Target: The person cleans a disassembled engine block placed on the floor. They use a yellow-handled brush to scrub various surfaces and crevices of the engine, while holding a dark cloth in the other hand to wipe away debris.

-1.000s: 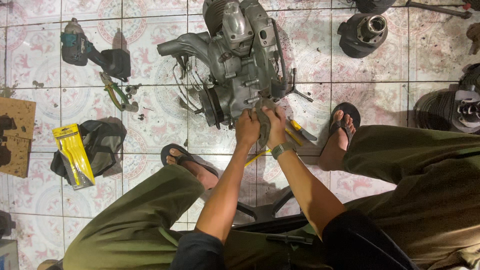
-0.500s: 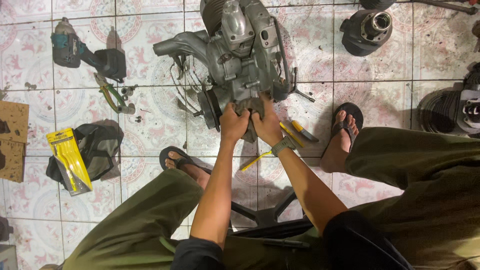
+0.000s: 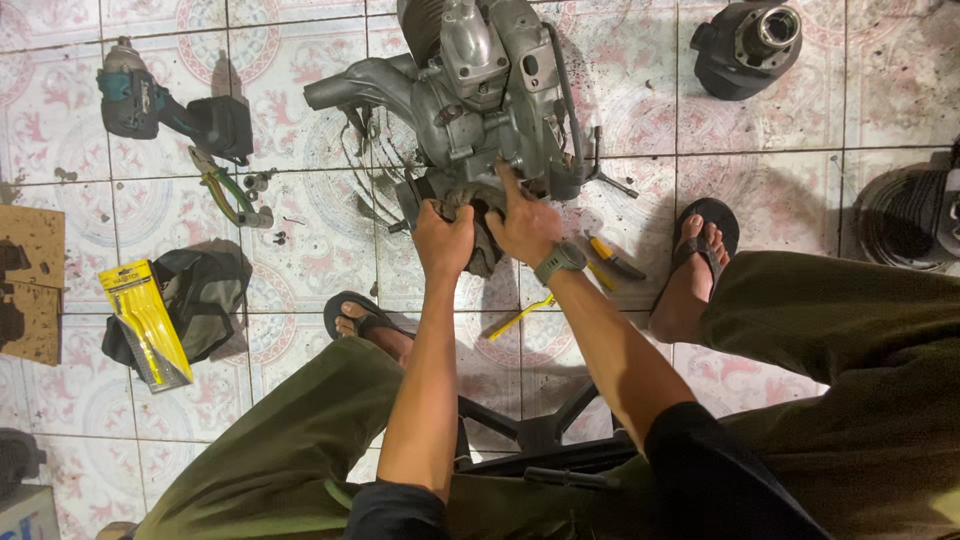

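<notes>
A grey metal engine block [image 3: 480, 90] lies on the tiled floor in front of me. My left hand [image 3: 443, 240] grips the near end of the engine, fingers closed around a dark part there. Beside it, my right hand [image 3: 523, 222], with a green watch on the wrist, holds the same end, its index finger stretched up along the casing. Both forearms reach down between my knees. What lies under my palms is hidden.
A cordless impact driver [image 3: 170, 105], pliers [image 3: 225, 185], a dark bag [image 3: 200, 300] with a yellow packet [image 3: 145, 322] lie left. A cylinder [image 3: 745, 45] and another engine part [image 3: 915, 215] sit right. Yellow-handled tools [image 3: 610, 258] lie by my sandalled feet.
Both hands have shifted slightly up onto the near end of the engine. My right index finger now points up along the casing. The engine has not moved noticeably.
</notes>
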